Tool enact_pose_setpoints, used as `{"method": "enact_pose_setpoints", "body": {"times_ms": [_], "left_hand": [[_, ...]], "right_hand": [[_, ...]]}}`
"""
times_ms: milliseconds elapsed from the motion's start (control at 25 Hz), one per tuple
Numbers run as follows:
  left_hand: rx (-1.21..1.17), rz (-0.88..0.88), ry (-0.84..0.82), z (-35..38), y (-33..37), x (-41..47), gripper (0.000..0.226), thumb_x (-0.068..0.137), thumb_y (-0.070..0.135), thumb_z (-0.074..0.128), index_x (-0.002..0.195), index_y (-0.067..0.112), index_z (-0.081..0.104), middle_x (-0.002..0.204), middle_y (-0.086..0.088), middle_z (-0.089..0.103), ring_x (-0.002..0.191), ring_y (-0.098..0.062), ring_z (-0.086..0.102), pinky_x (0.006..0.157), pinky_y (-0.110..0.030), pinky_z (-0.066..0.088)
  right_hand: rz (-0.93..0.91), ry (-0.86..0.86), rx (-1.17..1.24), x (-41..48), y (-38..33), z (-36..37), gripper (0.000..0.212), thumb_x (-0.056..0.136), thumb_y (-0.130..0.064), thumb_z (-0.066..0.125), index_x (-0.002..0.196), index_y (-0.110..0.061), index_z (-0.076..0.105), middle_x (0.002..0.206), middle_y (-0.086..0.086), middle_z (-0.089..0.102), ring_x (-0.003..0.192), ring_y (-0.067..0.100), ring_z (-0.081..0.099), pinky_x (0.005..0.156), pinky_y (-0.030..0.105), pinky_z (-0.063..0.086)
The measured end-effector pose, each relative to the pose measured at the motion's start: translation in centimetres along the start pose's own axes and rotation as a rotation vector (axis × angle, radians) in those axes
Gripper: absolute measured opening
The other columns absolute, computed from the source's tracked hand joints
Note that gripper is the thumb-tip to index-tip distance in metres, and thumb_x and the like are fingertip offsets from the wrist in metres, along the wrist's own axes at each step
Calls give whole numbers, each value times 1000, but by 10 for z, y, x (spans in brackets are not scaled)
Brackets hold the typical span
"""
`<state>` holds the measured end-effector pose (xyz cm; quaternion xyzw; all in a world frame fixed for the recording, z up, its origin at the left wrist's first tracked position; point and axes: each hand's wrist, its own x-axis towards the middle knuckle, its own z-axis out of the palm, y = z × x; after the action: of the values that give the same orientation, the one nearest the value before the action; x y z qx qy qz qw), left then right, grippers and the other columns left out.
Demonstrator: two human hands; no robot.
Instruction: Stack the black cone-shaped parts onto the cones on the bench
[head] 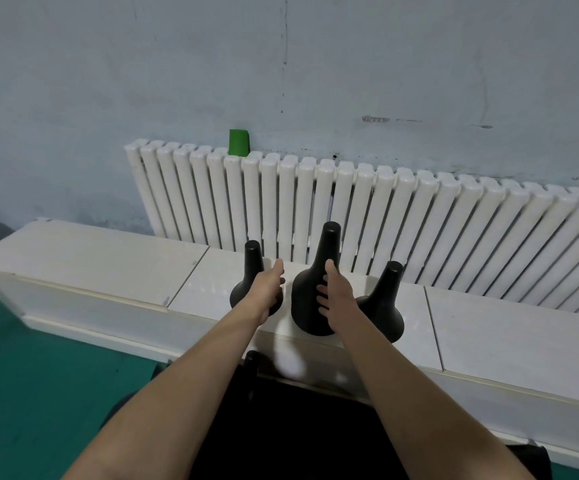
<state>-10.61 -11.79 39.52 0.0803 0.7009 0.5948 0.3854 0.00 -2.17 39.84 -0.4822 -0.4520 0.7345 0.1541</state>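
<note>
Three black cone-shaped parts stand upright in a row on the white bench [108,265]. The middle cone [310,289] is the tallest. My right hand [336,294] lies against its right side, fingers wrapped on its wide body. The left cone [253,268] stands beside my left hand [269,287], whose fingers are spread and reach toward the gap between the left and middle cones; I cannot tell if it touches either. The right cone [386,292] is partly hidden behind my right hand. Another black part [251,367] shows low down, below the bench edge.
A white ribbed radiator [419,220] runs along the wall directly behind the cones. A green object [238,142] rests on top of it. Green floor [38,393] lies at the left below the bench. Dark shapes sit at the far left edge.
</note>
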Motion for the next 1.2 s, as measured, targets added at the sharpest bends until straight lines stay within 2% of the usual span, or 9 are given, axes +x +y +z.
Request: {"method": "enact_pose_setpoints", "body": {"times_ms": [160, 280, 440, 600, 720, 880, 960, 1040, 1200], "left_hand": [[-5, -19, 49, -25, -20, 4, 39, 99, 52, 40, 92, 19, 58, 105, -4, 55, 101, -20, 52, 99, -36, 42], [0, -15, 81, -43, -26, 3, 47, 102, 48, 36, 121, 10, 57, 117, -9, 58, 107, -23, 54, 90, -35, 45], [43, -33, 105, -71, -37, 4, 53, 99, 54, 33, 120, 13, 61, 118, -10, 62, 95, -23, 50, 68, -29, 36], [55, -53, 145, -90, -50, 9, 44, 101, 51, 31, 106, 18, 59, 110, -4, 60, 95, -21, 49, 67, -30, 34], [59, -86, 157, -96, -62, 13, 42, 102, 51, 31, 111, 18, 55, 114, -3, 57, 103, -23, 49, 83, -35, 38], [83, -118, 163, -100, -83, 24, 52, 101, 52, 30, 126, 13, 54, 122, -6, 56, 104, -23, 49, 83, -35, 39], [87, -147, 162, -100, -96, 31, 56, 102, 51, 29, 133, 11, 51, 126, -7, 55, 107, -23, 50, 88, -35, 38], [80, -169, 167, -102, -108, 38, 58, 103, 50, 29, 137, 9, 49, 132, -8, 56, 111, -24, 51, 95, -36, 38], [58, -203, 158, -109, -133, 54, 60, 103, 49, 30, 142, 6, 46, 138, -12, 54, 122, -29, 51, 104, -40, 38]], "right_hand": [[18, -17, -34, 4, 17, 15, 69, 102, -57, 50, 141, 0, 54, 151, 23, 50, 142, 41, 45, 120, 51, 35], [33, -38, -55, 11, 29, 28, 74, 102, -56, 50, 144, 4, 50, 152, 25, 47, 143, 44, 43, 120, 53, 33], [71, -81, -98, 19, 47, 46, 69, 101, -59, 49, 138, -1, 56, 149, 24, 51, 140, 42, 47, 120, 52, 36], [81, -114, -134, 20, 59, 62, 57, 100, -62, 46, 127, -13, 58, 128, 22, 61, 90, 26, 54, 91, 36, 52], [107, -105, -163, 29, 72, 67, 56, 101, -62, 46, 122, -12, 58, 148, 21, 52, 113, 32, 59, 117, 49, 36], [174, -83, -185, 41, 92, 67, 74, 100, -63, 46, 141, -2, 53, 150, 22, 51, 134, 42, 54, 119, 51, 35], [196, -75, -192, 50, 105, 66, 77, 99, -64, 46, 141, 1, 52, 122, 26, 64, 92, 36, 61, 97, 44, 52], [214, -54, -213, 58, 117, 67, 69, 99, -66, 46, 128, -4, 58, 84, 8, 51, 64, 17, 39, 61, 30, 38], [291, -22, -234, 74, 140, 71, 54, 97, -71, 42, 121, -23, 50, 90, -3, 51, 71, 14, 45, 63, 29, 37]]}}
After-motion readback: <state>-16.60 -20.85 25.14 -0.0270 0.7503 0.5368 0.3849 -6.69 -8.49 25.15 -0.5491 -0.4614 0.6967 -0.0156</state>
